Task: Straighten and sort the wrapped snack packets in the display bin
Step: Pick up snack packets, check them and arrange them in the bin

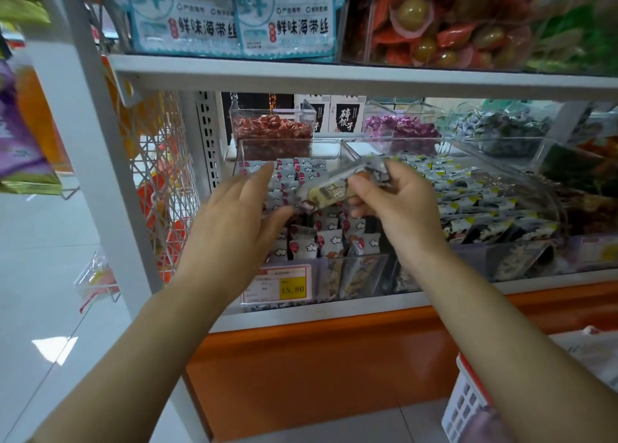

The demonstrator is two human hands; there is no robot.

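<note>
A clear display bin [354, 275] on the lower shelf holds several small white wrapped snack packets [329, 242] with cloud prints and red dots, some upright, some tilted. My right hand [398, 198] pinches one long clear-wrapped packet [331, 188], holding it tilted above the bin. My left hand [234, 218] reaches over the bin's left side with fingers extended, its thumb close to the lower end of the held packet. Contact between thumb and packet is unclear.
A second clear bin [535, 188] with dark and yellow packets stands to the right. Smaller bins of red [272, 129], purple [401, 129] and dark candies sit behind. A yellow price tag [292, 288] marks the bin front. The upper shelf edge [334, 78] hangs overhead. A white basket [468, 406] stands lower right.
</note>
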